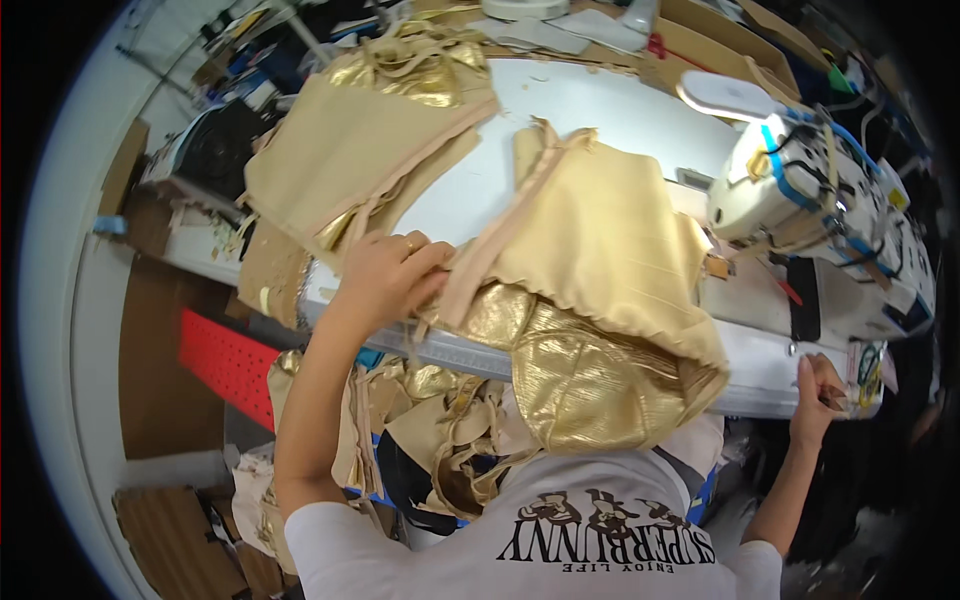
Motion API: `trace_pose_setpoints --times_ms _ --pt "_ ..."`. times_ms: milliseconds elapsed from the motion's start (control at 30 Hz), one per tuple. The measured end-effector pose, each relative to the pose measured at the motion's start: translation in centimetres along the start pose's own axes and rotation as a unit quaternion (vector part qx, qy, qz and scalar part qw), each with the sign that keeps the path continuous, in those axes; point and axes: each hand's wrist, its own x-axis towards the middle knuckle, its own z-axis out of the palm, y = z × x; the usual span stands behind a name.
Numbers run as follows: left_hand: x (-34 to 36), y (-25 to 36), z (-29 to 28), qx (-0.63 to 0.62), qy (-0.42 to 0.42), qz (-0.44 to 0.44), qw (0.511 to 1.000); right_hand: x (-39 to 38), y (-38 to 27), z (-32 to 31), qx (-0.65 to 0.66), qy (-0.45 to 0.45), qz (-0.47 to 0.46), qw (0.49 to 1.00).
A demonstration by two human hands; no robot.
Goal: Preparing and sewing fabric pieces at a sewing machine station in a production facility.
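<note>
A beige and gold garment piece (610,240) lies over the white sewing table, its shiny gold cup (590,380) hanging past the front edge toward my body. At the garment's left edge, along a pinkish-beige binding strip, my left hand (385,275) is closed with its fingertips on the fabric. My right hand (818,395) is at the table's front right corner, well apart from the garment. Its fingers are curled in, and what they hold, if anything, is hidden. The white sewing machine (800,190) stands at the right, beyond the garment's right edge.
Another stack of beige and gold pieces (350,160) lies at the far left of the table. Below the front edge, more pieces (450,430) are heaped near my lap. Cardboard boxes (720,45) stand at the back; a red perforated panel (228,365) is low at the left.
</note>
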Motion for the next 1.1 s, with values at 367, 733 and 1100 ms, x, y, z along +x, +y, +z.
trace_pose_setpoints --times_ms 367,733,1100 --pt "8.3 18.3 8.2 -0.187 0.083 0.195 0.959 -0.4 -4.0 0.7 -0.027 -0.029 -0.068 0.997" --pt "7.2 11.3 9.5 -0.051 0.154 0.211 0.964 -3.0 0.5 -3.8 -0.043 0.032 0.064 0.997" --pt "5.9 5.5 5.9 0.006 0.058 0.195 0.979 -2.4 2.2 -7.1 -0.067 -0.022 0.062 0.996"
